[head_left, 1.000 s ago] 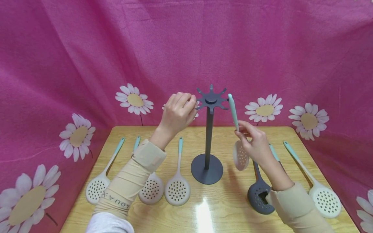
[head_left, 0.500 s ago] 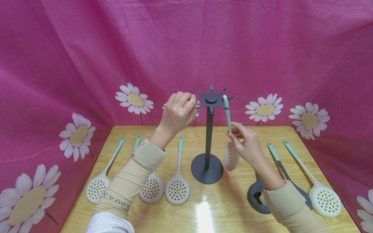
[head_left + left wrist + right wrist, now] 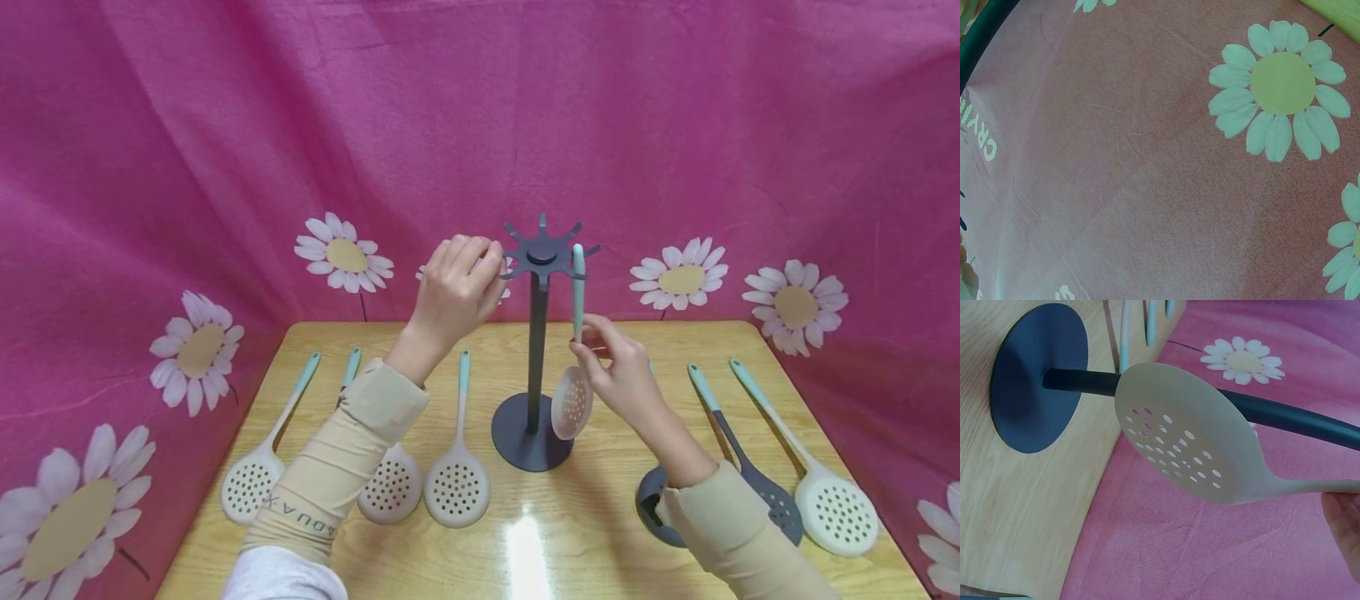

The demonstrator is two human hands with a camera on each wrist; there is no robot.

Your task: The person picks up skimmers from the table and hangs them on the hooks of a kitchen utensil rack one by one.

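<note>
Skimmer [image 3: 572, 404], right hand [image 3: 624, 373] shifted left toward stand [image 3: 537, 350].

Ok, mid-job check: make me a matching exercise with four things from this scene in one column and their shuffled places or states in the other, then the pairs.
Things
1. left hand
2. right hand
3. stand
4. cloth

Places or states
A. dark, upright on the table
B. pink, hanging behind the table
C. at the left of the stand's top
D. holding a skimmer, mint end up

Pairs: 1-C, 2-D, 3-A, 4-B
</note>
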